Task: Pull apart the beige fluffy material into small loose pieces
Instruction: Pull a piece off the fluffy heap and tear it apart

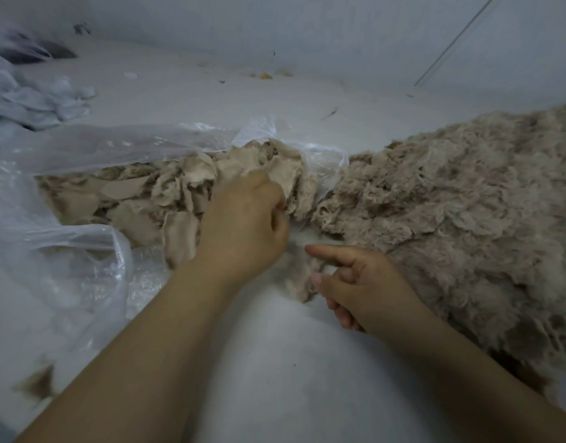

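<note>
Compact beige fluffy chunks [179, 183] spill from a clear plastic bag [83, 148] at the centre left. My left hand [246, 219] reaches into the bag's mouth and grips one of these chunks [294, 183] with curled fingers. A large heap of loosened beige fluff [451, 203] covers the right side. My right hand [361, 286] lies in front of that heap, forefinger stretched out, thumb and fingers pinching a small beige tuft [302, 282] that lies on the white surface.
The white surface [275, 362] runs under everything. Crumpled white cloth [29, 97] sits at the far left. Small scraps [264, 75] lie near the back wall. A thin cord [451, 43] slants down the wall at the upper right. A dark fluff scrap [38, 382] lies at the lower left.
</note>
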